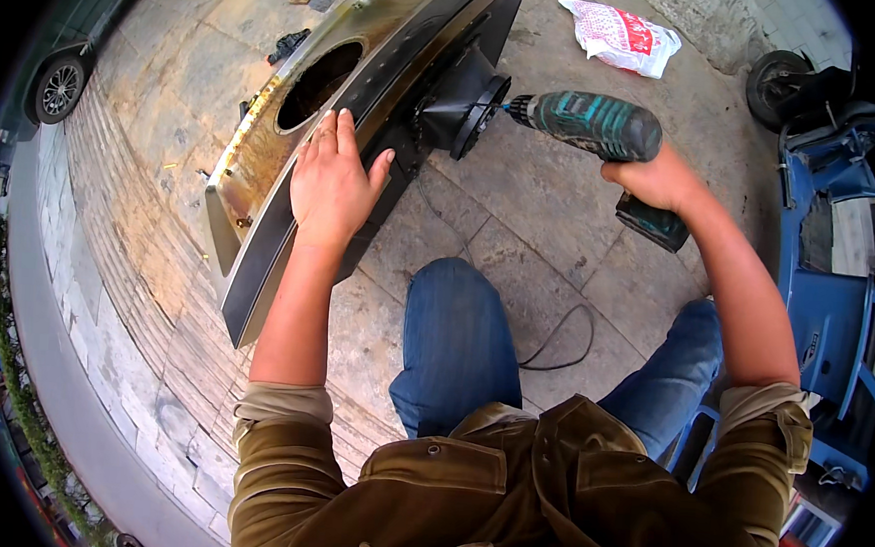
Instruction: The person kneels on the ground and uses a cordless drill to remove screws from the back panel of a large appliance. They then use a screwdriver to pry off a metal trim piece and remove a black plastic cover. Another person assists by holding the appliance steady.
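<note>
A grimy stainless-steel housing (247, 167) with a dark edge panel and a round opening lies tilted on the paving, its yellowish inner face stained. My left hand (333, 187) rests on its long dark edge, fingers straight and thumb apart. On the housing's right side sits a black funnel-shaped fitting (447, 114) with a round ribbed rim. My right hand (654, 176) grips a teal-and-black cordless drill (587, 122) by the handle. The drill points left, its bit at or very near the fitting's rim; whether it touches, I cannot tell.
A white-and-red plastic sack (617, 39) lies at the top right. A blue vehicle (820, 327) with a black wheel stands along the right. A parked car (63, 85) is at the upper left, beside the pavement edge. A loose dark cable (563, 356) lies near my knee.
</note>
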Tool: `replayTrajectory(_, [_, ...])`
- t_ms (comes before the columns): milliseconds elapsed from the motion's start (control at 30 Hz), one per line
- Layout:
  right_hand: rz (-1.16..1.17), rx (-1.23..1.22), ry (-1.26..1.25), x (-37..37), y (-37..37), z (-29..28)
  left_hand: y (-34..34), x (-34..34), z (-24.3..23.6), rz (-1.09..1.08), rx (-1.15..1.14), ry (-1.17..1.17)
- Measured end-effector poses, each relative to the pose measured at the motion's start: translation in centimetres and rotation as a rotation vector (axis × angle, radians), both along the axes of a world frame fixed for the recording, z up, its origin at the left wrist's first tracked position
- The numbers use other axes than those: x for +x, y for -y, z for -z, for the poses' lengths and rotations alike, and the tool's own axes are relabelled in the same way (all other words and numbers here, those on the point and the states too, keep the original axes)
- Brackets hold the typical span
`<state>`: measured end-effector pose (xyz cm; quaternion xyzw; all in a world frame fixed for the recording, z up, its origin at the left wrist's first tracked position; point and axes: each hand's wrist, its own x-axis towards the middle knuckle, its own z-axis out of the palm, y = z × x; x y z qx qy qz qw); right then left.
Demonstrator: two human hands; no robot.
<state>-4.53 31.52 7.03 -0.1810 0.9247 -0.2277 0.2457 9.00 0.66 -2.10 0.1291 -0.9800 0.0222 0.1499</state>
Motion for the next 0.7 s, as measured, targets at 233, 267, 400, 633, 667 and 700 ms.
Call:
replayTrajectory(233, [0.208,-0.064,0.115,1.6,-1.5,3.7,0.4,0.2,0.4,0.025,0.028,-0.057])
replayTrajectory(267, [0.223,-0.078,0.092,2.4,-1.2,3.8,0.4,0.3,0.5,0.025,0.036,-0.061])
replayTrajectory(400, [0.239,-0.124,0.051,3.8,-0.6,3.7,0.0,0.0,0.6,0.008,0.048,-0.059])
replayTrajectory(633, [0.168,-0.124,-0.015,2.5,-0.9,2.6,0.0,-0.2,0.8,0.006,0.026,-0.053])
replayTrajectory(667, [0.192,-0.120,0.037,2.0,-1.4,2.3,-0.2,-0.3,0.6,0.007,0.014,-0.055])
replayTrajectory(700, [0.222,-0.183,0.070,1.9,-1.9,2.2,-0.1,-0.4,0.7,0.015,0.021,-0.065])
